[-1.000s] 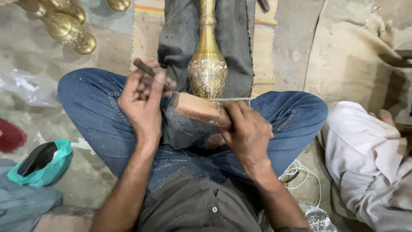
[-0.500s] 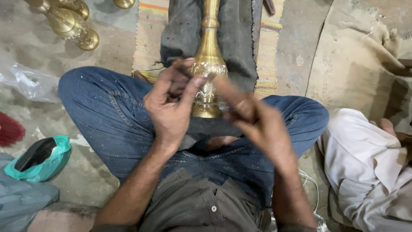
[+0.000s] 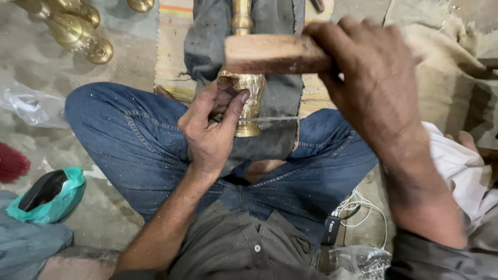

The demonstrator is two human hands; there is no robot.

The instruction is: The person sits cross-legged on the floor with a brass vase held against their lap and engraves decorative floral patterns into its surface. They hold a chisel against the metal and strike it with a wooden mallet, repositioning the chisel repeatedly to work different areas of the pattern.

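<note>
Left hand (image 3: 210,132): fingers curled shut around a small dark tool, thumb (image 3: 236,106) pressed against the brass vase; the tool's tip is hidden between hand and vase, so its exact shape cannot be told.
Right hand (image 3: 373,83): raised, fingers wrapped tight around one end of a wooden block; slightly blurred.
Wooden block (image 3: 275,53): held level, crosswise above the vase, its free end pointing left; whether it touches the vase cannot be told.
Brass vase (image 3: 248,98): lies along the middle of the scene on a grey cloth, its patterned body and foot toward the person, its slim neck (image 3: 240,15) running to the far edge.
Grey cloth (image 3: 275,103): draped over the lap and stretching away to the far side, under the vase.
Legs: crossed, in blue jeans (image 3: 129,145) speckled with fine dust.
Striped mat (image 3: 174,46): on the floor beneath the cloth, far middle.
Other brass pieces (image 3: 78,31): on the floor at far left, well apart from the hands.
Green bag (image 3: 52,194): near left, holding something dark.
Clear plastic (image 3: 33,106): crumpled at the left.
White cable (image 3: 358,205): near right, beside the knee.
Another person's white garment (image 3: 456,166): at the right edge.
</note>
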